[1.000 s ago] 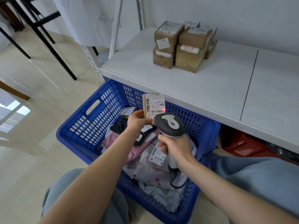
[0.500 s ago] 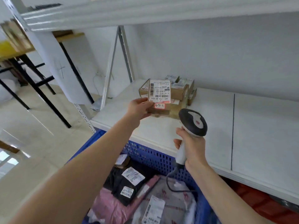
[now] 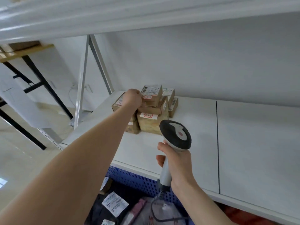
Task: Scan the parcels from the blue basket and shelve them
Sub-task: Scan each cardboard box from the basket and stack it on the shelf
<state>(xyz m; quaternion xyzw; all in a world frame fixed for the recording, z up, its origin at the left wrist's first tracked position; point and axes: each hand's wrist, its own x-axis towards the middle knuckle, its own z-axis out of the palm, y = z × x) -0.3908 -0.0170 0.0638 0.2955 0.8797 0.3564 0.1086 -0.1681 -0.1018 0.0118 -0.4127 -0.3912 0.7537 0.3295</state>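
On the shelf (image 3: pixel 243 143) the left hand (image 3: pixel 133 98) pinches a small parcel (image 3: pixel 151 93) atop the stacked boxes (image 3: pixel 150 122), the right hand (image 3: pixel 177 161) grips the scanner (image 3: pixel 176 135), and the blue basket (image 3: pixel 138 179) below the shelf holds bagged parcels (image 3: pixel 115 203), so much work likely remains.

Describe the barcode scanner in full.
The scanner is pistol-shaped: a dark grey oval head with a pale top panel and red mark, on a light grey handle. The right hand grips the handle, holding it upright in front of the white shelf. A dark cord hangs from its base towards the blue basket.
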